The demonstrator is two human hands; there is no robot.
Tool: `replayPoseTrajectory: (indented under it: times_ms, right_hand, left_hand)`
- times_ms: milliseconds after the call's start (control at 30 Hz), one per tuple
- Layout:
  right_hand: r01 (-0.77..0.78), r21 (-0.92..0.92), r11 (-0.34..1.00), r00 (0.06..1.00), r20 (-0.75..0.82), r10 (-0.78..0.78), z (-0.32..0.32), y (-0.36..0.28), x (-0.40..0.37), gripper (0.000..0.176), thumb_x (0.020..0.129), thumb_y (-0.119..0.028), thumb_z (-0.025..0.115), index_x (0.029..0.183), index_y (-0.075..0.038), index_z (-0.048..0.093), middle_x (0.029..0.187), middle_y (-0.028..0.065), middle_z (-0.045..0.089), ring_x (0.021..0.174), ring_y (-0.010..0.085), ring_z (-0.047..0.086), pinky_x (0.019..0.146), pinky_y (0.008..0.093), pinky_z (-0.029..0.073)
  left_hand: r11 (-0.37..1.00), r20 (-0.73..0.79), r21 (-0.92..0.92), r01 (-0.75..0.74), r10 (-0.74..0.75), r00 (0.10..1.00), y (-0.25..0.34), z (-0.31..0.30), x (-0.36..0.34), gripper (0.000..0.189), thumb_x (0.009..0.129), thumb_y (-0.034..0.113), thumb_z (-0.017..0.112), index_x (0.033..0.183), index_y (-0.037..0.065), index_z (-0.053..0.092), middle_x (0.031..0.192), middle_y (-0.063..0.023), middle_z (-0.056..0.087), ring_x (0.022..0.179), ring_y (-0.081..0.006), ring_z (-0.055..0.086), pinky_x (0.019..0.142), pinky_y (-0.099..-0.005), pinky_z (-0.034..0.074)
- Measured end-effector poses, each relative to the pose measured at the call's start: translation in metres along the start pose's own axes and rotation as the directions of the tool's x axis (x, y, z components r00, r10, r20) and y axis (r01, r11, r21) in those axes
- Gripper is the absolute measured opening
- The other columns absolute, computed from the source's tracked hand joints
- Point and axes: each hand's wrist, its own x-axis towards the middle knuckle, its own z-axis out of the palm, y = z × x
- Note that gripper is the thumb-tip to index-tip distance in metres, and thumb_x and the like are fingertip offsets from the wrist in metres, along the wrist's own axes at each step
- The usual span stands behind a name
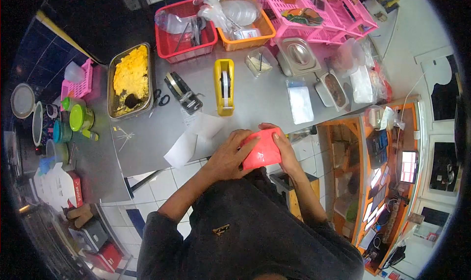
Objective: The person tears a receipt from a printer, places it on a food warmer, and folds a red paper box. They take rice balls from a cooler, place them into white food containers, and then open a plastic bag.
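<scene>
Now both hands are meeting at the centre of the frame; the left hand [229,155] is clasping a red packet [264,152], fingers spread across its top; the right hand [286,150] is gripping the opposite edge with curled fingers; the packet is sitting at the near edge of the grey table [265,98], below the yellow tape dispenser [224,86]; white paper sheets [194,137] are lying just left of it.

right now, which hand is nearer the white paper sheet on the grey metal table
Left. The left hand sits right beside the white paper sheet, almost touching its edge. The right hand is farther, across the red plastic packet that both hands hold.
</scene>
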Motion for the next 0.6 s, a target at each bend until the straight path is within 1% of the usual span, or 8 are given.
replayPoseTrajectory:
  times_ms: [67, 133, 233, 367, 467, 533, 567, 600]
  right_hand:
    - [0.007, 0.017, 1.0, 1.0, -0.023, -0.006, -0.004, 0.001, -0.001, 0.052, 0.105, -0.039, 0.045, 0.142, -0.002, 0.046, 0.141, 0.0129, 0.051, 0.127, 0.0199, 0.05, 0.108, 0.0333, 0.038]
    - [0.049, -0.017, 0.999, 0.998, -0.034, -0.05, -0.009, 0.001, -0.001, 0.053, 0.105, -0.037, 0.047, 0.143, -0.002, 0.044, 0.144, 0.014, 0.048, 0.132, 0.0211, 0.046, 0.111, 0.0339, 0.035]
    - [0.077, -0.059, 0.995, 0.997, -0.027, -0.079, -0.017, 0.003, -0.002, 0.054, 0.105, -0.036, 0.048, 0.146, -0.001, 0.041, 0.146, 0.0152, 0.046, 0.136, 0.0219, 0.042, 0.113, 0.0341, 0.033]
    - [0.101, -0.107, 0.989, 0.992, -0.057, -0.108, -0.021, 0.004, 0.001, 0.054, 0.105, -0.034, 0.049, 0.148, -0.002, 0.04, 0.147, 0.0144, 0.046, 0.135, 0.0213, 0.043, 0.112, 0.0338, 0.033]
    - [0.077, -0.079, 0.994, 0.993, -0.079, -0.083, -0.027, 0.006, 0.007, 0.06, 0.103, -0.038, 0.049, 0.149, -0.001, 0.038, 0.147, 0.0175, 0.046, 0.136, 0.0241, 0.043, 0.114, 0.0364, 0.032]
    - [0.058, 0.006, 0.998, 0.994, -0.093, -0.057, -0.037, 0.016, 0.015, 0.052, 0.104, -0.031, 0.05, 0.147, -0.002, 0.042, 0.142, 0.0126, 0.052, 0.131, 0.0177, 0.048, 0.111, 0.0315, 0.036]
    - [0.058, 0.005, 0.998, 0.994, -0.089, -0.057, -0.04, 0.019, 0.02, 0.052, 0.104, -0.031, 0.05, 0.147, -0.002, 0.042, 0.142, 0.0126, 0.052, 0.131, 0.0177, 0.048, 0.111, 0.0315, 0.036]
    - [0.065, -0.08, 0.995, 0.985, -0.155, -0.077, -0.043, 0.022, 0.024, 0.051, 0.104, -0.029, 0.051, 0.146, -0.001, 0.044, 0.14, 0.0124, 0.054, 0.129, 0.0176, 0.05, 0.109, 0.0316, 0.038]
  left_hand:
    - [0.999, -0.028, -0.029, 0.015, -0.016, 0.999, -0.002, 0.006, 0.003, 0.09, 0.064, 0.017, 0.086, 0.142, 0.005, 0.044, 0.135, -0.0229, 0.044, 0.122, -0.044, 0.047, 0.102, -0.0509, 0.044]
    - [1.0, -0.034, 0.011, -0.022, 0.023, 0.999, -0.005, 0.01, 0.008, 0.09, 0.063, 0.019, 0.088, 0.14, 0.001, 0.044, 0.135, -0.0218, 0.045, 0.123, -0.0427, 0.048, 0.103, -0.0496, 0.043]
    - [0.999, -0.04, 0.011, -0.046, 0.047, 0.998, -0.002, 0.01, 0.016, 0.088, 0.065, 0.018, 0.088, 0.139, 0.001, 0.044, 0.134, -0.0222, 0.045, 0.123, -0.0424, 0.048, 0.104, -0.0496, 0.043]
    - [0.999, -0.063, -0.003, -0.041, 0.041, 0.997, -0.009, 0.02, 0.017, 0.091, 0.063, 0.018, 0.087, 0.141, 0.0, 0.043, 0.134, -0.0219, 0.045, 0.122, -0.0438, 0.047, 0.103, -0.0516, 0.043]
    - [1.0, -0.07, 0.005, -0.011, 0.011, 0.997, -0.016, 0.026, 0.02, 0.09, 0.065, 0.019, 0.086, 0.14, -0.001, 0.043, 0.134, -0.0225, 0.044, 0.122, -0.0438, 0.047, 0.103, -0.0512, 0.043]
    - [1.0, -0.073, 0.004, 0.019, -0.018, 0.997, -0.021, 0.033, 0.023, 0.088, 0.067, 0.021, 0.085, 0.141, -0.002, 0.042, 0.134, -0.023, 0.044, 0.123, -0.0438, 0.045, 0.103, -0.0505, 0.042]
    - [1.0, -0.075, 0.006, 0.021, -0.02, 0.997, -0.025, 0.037, 0.025, 0.088, 0.067, 0.021, 0.085, 0.141, -0.002, 0.042, 0.134, -0.023, 0.044, 0.123, -0.0438, 0.045, 0.103, -0.0505, 0.042]
    - [0.999, -0.062, 0.015, 0.048, -0.047, 0.997, -0.03, 0.041, 0.028, 0.087, 0.069, 0.023, 0.084, 0.141, -0.003, 0.041, 0.134, -0.023, 0.044, 0.125, -0.0437, 0.044, 0.105, -0.0507, 0.041]
